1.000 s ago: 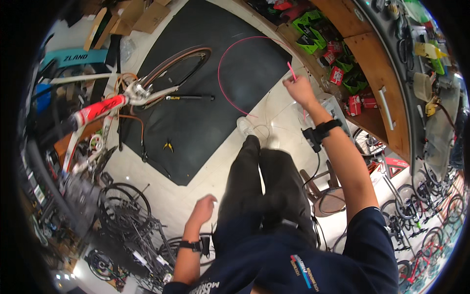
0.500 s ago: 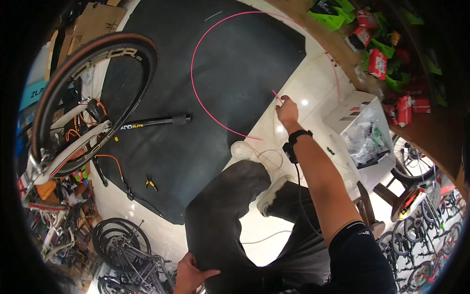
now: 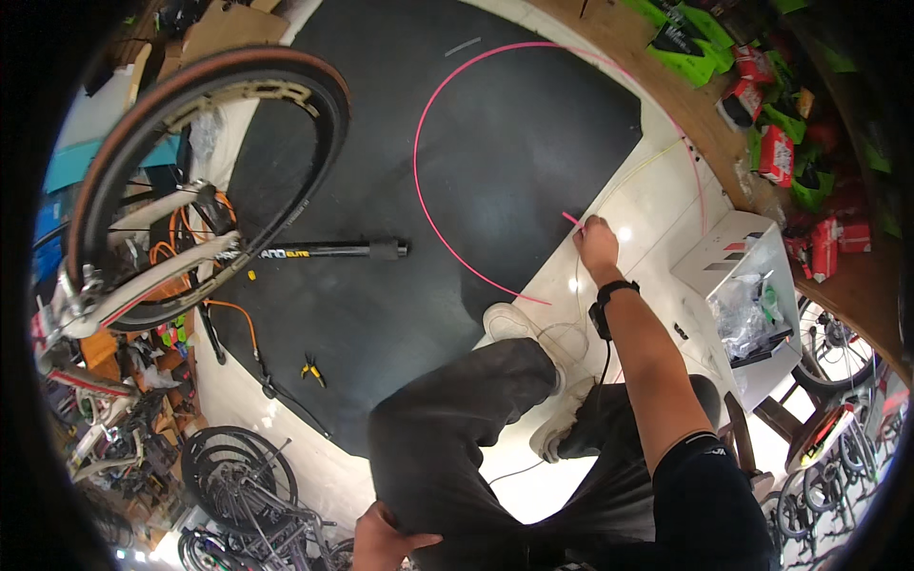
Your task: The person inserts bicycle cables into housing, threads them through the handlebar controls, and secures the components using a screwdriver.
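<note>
My right hand (image 3: 598,247) reaches out over the pale floor just past the mat's edge. Its fingers are closed on a short pink piece of tube or cable housing (image 3: 571,220), whose free end sticks out toward the mat. A long pink length (image 3: 416,171), perhaps the same kind of cable housing, lies in a wide loop across the black mat (image 3: 352,171) and onto the floor beyond. My left hand (image 3: 386,541) rests at my left thigh, its thumb stretched out over the dark trousers; the other fingers are partly hidden. A short grey rod (image 3: 463,47) lies by the loop's far side.
At the left a bicycle wheel and frame (image 3: 95,205) stand beside a black pump-like tube (image 3: 333,250). Yellow-handled pliers (image 3: 312,370) lie on the mat. A white box (image 3: 709,257) of clear plastic bags stands right, below a wooden shelf (image 3: 657,90) with packages. Bicycles (image 3: 248,504) crowd the lower left.
The whole view has shifted, so things sit lower and farther right. My right hand keeps the short pink piece, and my left hand stays on the thigh.
</note>
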